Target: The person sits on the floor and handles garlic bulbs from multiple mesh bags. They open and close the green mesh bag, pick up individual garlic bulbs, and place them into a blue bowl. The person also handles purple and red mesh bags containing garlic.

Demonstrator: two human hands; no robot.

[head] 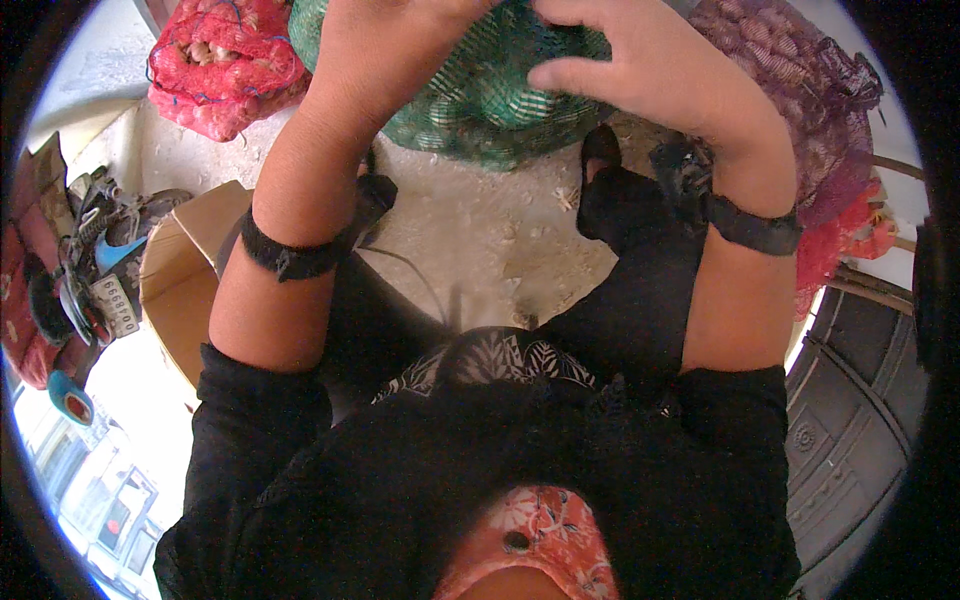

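Note:
A bulging green mesh sack (495, 120) stands on the floor in front of me, its top cut off by the picture's upper edge. Pale rounded bulbs show through the netting. Over its left side reaches my left hand (401, 37), with most of the fingers out of frame. My right hand (637, 60) is above the sack's right side, thumb and forefinger spread apart. No object shows between them, though some fingertips are cut off. Whether either hand touches the netting cannot be made out.
A red net sack of bulbs (225, 75) stands at upper left, and a purple net sack (795, 90) at upper right, with red netting (821, 247) below it. Leftward are an open cardboard box (180, 277) and a motorcycle (82, 262). Bits of dry skin litter the concrete floor (480, 225).

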